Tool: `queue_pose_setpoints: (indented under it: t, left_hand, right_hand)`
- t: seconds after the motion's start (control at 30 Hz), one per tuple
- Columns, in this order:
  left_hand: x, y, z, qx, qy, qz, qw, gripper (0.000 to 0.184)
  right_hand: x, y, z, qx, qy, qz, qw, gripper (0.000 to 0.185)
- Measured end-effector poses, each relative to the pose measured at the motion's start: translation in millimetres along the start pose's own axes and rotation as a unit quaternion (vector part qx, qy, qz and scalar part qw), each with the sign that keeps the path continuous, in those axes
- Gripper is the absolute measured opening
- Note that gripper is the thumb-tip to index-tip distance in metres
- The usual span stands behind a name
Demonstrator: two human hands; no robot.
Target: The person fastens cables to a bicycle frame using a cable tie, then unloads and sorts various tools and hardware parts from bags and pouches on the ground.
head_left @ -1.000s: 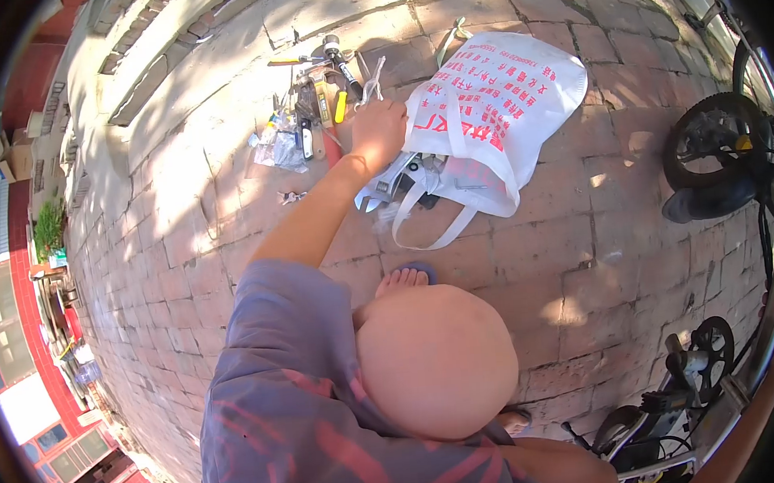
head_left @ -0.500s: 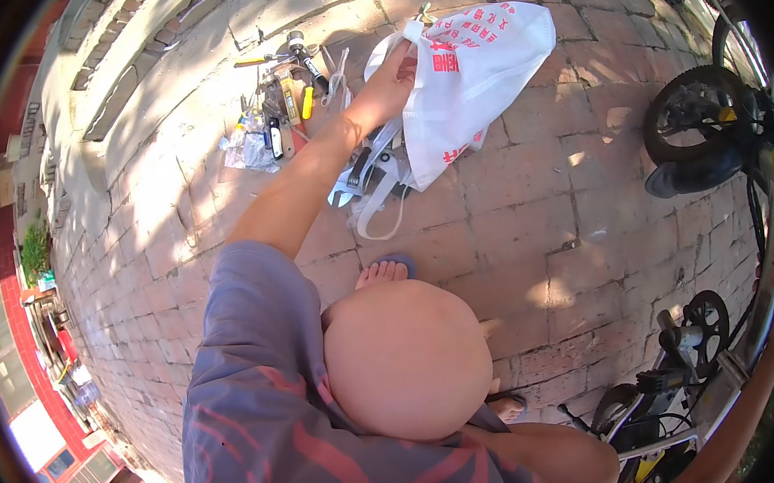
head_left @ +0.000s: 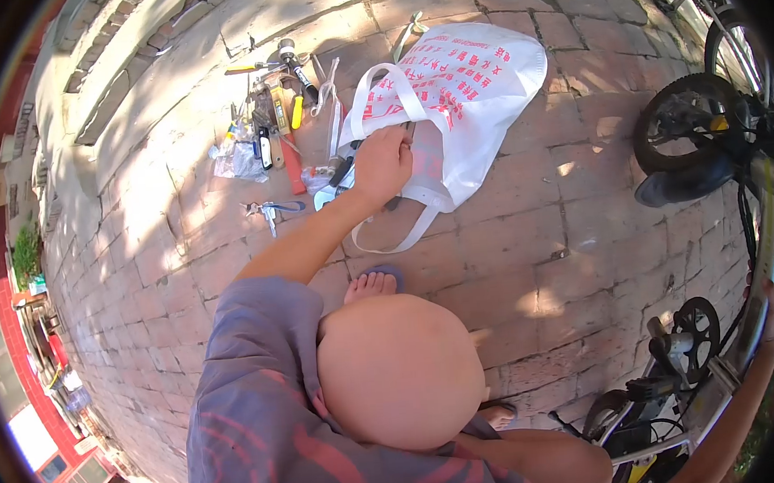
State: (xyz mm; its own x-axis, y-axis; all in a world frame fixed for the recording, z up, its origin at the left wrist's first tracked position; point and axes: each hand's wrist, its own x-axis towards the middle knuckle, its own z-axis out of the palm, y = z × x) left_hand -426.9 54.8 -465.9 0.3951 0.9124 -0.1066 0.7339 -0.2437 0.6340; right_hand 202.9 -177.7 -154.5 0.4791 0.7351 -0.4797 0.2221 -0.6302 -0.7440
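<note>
See a white fabric bag with red printing lying on reddish brick paving, slanting along its long axis from lower left to upper right, with its open mouth toward the lower left. Reaching forward with the left hand, knuckles up and fingers bent at that mouth, with most of the bag beyond and to the right. Cannot tell whether grasping anything there. Resting the right hand against a silver metal bicycle tube, grip too hidden to judge.
</note>
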Motion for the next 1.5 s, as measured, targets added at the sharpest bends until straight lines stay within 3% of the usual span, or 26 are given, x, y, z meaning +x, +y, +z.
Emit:
queue_pose_setpoints:
  t: [0.1,0.2,0.23,0.33,0.43,0.47,0.53,0.63,0.73,0.8,0.87,0.93,1.0,1.07,1.13,1.2,1.27,1.33,1.4,1.47,1.5]
  left_hand:
    - [-15,-13,-13,0.042,0.200,0.009,0.979,0.047]
    - [-2,-30,-20,0.177,0.284,0.029,0.942,0.054]
    - [5,-48,-21,0.224,0.232,0.093,0.942,0.045]
    - [48,-48,-33,-0.093,0.146,-0.027,0.985,0.032]
    - [72,-4,-75,-0.183,0.134,-0.091,0.970,0.027]
    - [88,-15,-76,-0.113,0.229,0.004,0.967,0.027]
    - [98,15,-104,-0.186,0.179,-0.036,0.965,0.027]
    - [99,60,-140,-0.080,0.143,-0.006,0.986,0.028]
    - [91,46,-174,-0.015,0.156,0.021,0.987,0.030]
    - [79,28,-199,-0.111,0.183,-0.078,0.974,0.031]
    - [72,-12,-215,-0.144,0.266,-0.062,0.951,0.032]
    - [59,-38,-235,-0.128,0.285,-0.130,0.941,0.032]
    - [49,-53,-242,-0.042,0.273,-0.187,0.943,0.034]
    - [44,-73,-233,0.009,0.289,-0.172,0.942,0.043]
    - [32,-73,-224,-0.086,0.236,-0.207,0.945,0.039]
    - [36,-118,-214,0.032,0.239,-0.174,0.955,0.043]
    - [24,-79,-198,0.197,0.316,-0.070,0.925,0.061]
    - [16,-16,-182,0.243,0.335,0.053,0.909,0.060]
    - [11,32,-156,0.252,0.305,0.169,0.903,0.046]
    - [18,37,-127,0.161,0.084,0.198,0.963,0.024]
    - [22,42,-111,0.175,0.024,0.203,0.963,0.016]
  right_hand:
    - [-1,1,-1,0.005,-0.003,-0.001,1.000,0.069]
    - [0,2,-1,0.006,-0.009,-0.002,1.000,0.069]
    - [0,0,-1,0.008,-0.010,-0.003,1.000,0.069]
    - [-2,-2,1,0.016,-0.015,-0.004,1.000,0.068]
    - [2,1,-4,0.009,-0.022,-0.008,1.000,0.067]
    - [4,3,-7,0.000,-0.024,-0.015,1.000,0.068]
    - [7,10,-14,-0.016,-0.028,-0.026,0.999,0.068]
    - [9,12,-17,-0.004,-0.031,-0.022,0.999,0.068]
    - [6,9,-11,-0.012,0.001,-0.013,1.000,0.068]
    - [6,8,-12,-0.017,0.013,-0.002,1.000,0.068]
    - [5,10,-11,-0.012,0.025,0.006,1.000,0.069]
    - [5,11,-9,0.002,0.035,0.006,0.999,0.069]
    - [9,16,-15,0.008,0.037,0.007,0.999,0.068]
    - [8,15,-14,-0.006,0.039,0.005,0.999,0.067]
    - [-2,0,2,-0.040,0.044,0.006,0.998,0.066]
    - [0,-3,2,-0.043,0.011,-0.001,0.999,0.065]
    - [1,-4,0,-0.048,-0.006,-0.015,0.999,0.065]
    - [2,-2,0,-0.056,-0.015,-0.034,0.998,0.064]
    - [1,-3,5,-0.041,-0.007,-0.024,0.999,0.063]
    - [-2,-9,7,-0.057,0.003,-0.014,0.998,0.063]
    - [-4,-10,7,-0.062,0.005,-0.002,0.998,0.064]
